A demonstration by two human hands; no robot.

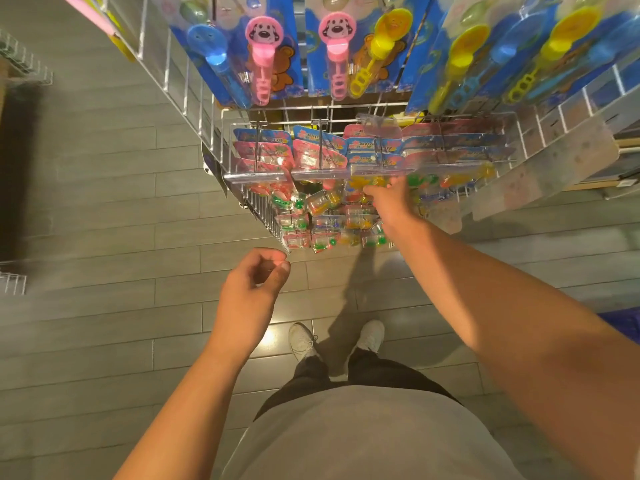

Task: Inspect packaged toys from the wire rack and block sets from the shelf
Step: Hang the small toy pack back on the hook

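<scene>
A white wire rack (194, 98) stands in front of me, seen from above. Large blister packs of bubble wands (263, 60) in blue, pink and yellow hang on its upper pegs. Lower down hang rows of small packaged toys (311, 157) with pink and blue cards. My right hand (391, 199) reaches into the lower rows and touches a yellow packaged toy (367, 183); its fingertips are hidden among the packs, so whether it grips is unclear. My left hand (252, 289) hovers below the rack's lower left corner, fingers loosely curled and holding nothing.
Grey plank floor (104, 202) surrounds the rack. Another wire fixture (24, 60) sits at the far left edge. A shelf edge (627, 147) shows at the far right. My white shoes (304, 341) stand just below the rack.
</scene>
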